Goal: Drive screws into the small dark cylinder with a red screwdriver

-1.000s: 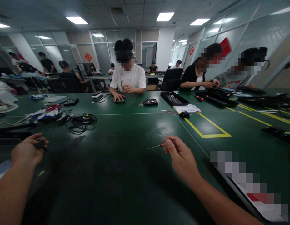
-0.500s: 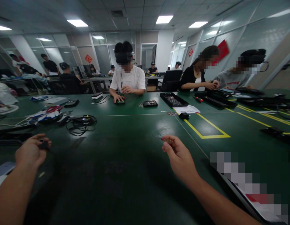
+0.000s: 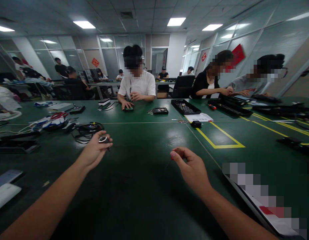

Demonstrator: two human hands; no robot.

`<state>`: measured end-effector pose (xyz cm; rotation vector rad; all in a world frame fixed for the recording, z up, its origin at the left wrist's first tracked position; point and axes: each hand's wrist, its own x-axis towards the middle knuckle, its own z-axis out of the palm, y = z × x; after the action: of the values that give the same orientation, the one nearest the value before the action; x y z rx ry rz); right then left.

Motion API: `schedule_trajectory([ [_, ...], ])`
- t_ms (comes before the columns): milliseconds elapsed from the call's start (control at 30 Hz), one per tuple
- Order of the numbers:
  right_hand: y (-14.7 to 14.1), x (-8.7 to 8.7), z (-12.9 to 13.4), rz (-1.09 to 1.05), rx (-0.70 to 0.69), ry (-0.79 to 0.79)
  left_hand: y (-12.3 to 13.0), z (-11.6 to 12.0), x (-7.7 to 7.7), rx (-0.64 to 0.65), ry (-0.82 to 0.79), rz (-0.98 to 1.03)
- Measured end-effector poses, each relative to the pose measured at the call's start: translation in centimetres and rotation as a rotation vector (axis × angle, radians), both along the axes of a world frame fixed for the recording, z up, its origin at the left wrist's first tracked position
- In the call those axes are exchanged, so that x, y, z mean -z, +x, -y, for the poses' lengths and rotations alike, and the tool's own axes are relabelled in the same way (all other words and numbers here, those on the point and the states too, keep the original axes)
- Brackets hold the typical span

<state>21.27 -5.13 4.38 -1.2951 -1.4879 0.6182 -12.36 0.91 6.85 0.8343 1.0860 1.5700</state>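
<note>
Here, left hand, grip narrow around a small dark piece, right hand pinching a thin-shafted tool.

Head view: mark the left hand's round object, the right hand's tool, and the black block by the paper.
Round object [image 3: 103,139], head view: silver-rimmed face.
Tool [image 3: 172,158], head view: red part.
Black block [image 3: 196,124], head view: central body.

The green table bears coiled black cables and a tray.
</note>
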Motion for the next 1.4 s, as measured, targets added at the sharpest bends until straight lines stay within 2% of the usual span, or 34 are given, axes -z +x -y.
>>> schedule_trajectory([
  [133,0.1,0.2,-0.1,0.015,-0.019,-0.044,5.7,-0.7,1.9,0.213,0.006,0.005],
  [300,0.1,-0.1,0.1,-0.03,-0.023,-0.009,12.0,-1.2,3.5,0.439,0.038,-0.031],
  [400,0.1,-0.2,0.1,-0.058,-0.024,0.023,14.8,-1.2,4.3,0.497,0.116,-0.073],
  [500,0.2,-0.2,0.1,-0.082,-0.011,0.04,16.4,-1.3,5.4,0.498,0.187,-0.138],
  [667,0.2,-0.1,0.0,-0.141,0.024,0.049,16.5,-1.2,7.4,0.565,0.186,-0.293],
  [767,0.1,-0.1,-0.1,-0.228,0.055,0.085,16.0,-1.0,8.0,0.601,0.206,-0.382],
  [933,0.1,-0.1,-0.2,-0.296,0.127,0.176,15.9,-0.8,7.7,0.617,0.219,-0.433],
  [1200,0.6,0.5,-0.7,-0.105,0.15,0.135,15.8,-0.5,7.5,0.602,0.237,-0.488],
  [1400,0.7,0.3,-0.7,-0.116,0.164,0.146,15.5,-0.2,6.9,0.545,0.277,-0.585],
])
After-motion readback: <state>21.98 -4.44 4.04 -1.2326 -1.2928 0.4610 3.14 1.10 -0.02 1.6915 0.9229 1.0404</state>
